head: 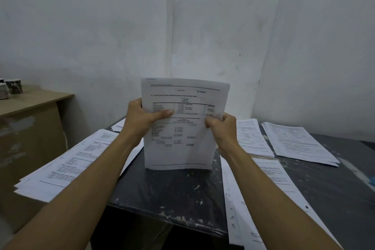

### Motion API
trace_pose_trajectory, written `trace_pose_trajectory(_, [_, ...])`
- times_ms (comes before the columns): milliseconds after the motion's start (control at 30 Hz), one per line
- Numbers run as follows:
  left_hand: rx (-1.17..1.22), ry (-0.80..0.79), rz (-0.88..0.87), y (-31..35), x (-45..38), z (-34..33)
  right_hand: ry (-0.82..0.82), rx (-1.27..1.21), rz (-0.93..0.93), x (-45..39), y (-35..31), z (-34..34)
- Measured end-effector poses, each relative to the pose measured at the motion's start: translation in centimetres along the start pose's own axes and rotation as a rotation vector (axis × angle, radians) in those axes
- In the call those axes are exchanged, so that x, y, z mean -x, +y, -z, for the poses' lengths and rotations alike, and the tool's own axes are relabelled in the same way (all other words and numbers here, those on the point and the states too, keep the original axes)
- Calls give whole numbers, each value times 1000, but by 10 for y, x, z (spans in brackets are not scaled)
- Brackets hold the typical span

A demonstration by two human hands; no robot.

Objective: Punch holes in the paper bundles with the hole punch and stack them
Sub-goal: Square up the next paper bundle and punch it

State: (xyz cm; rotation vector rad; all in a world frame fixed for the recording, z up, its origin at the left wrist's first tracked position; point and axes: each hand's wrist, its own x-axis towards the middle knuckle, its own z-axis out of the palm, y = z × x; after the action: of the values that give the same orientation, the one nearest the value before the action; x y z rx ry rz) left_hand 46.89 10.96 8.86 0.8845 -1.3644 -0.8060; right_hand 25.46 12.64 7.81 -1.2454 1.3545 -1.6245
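Observation:
I hold a printed paper bundle (182, 128) upright, its bottom edge standing on the dark table (172, 189). My left hand (142, 117) grips its left edge, thumb across the printed face. My right hand (221, 126) grips the right edge with curled fingers. A stack of punched sheets (263, 199), holes along its left edge, lies at the near right. No hole punch is in view.
A spread pile of papers (67, 162) overhangs the table's left edge. Two more paper piles (251, 138) (298, 142) lie at the back right. A wooden desk (30, 103) with tins (12, 86) stands to the left. White walls close off the back.

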Motion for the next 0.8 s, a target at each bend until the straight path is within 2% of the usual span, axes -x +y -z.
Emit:
trace_pose_trajectory(500, [-15,-3,-38,0,8,-10,-78,2,-20,1,10,-2])
trace_pose_trajectory(800, [-31,6,-37,-6,8,-7,-71,-17,-35,-2,17,0])
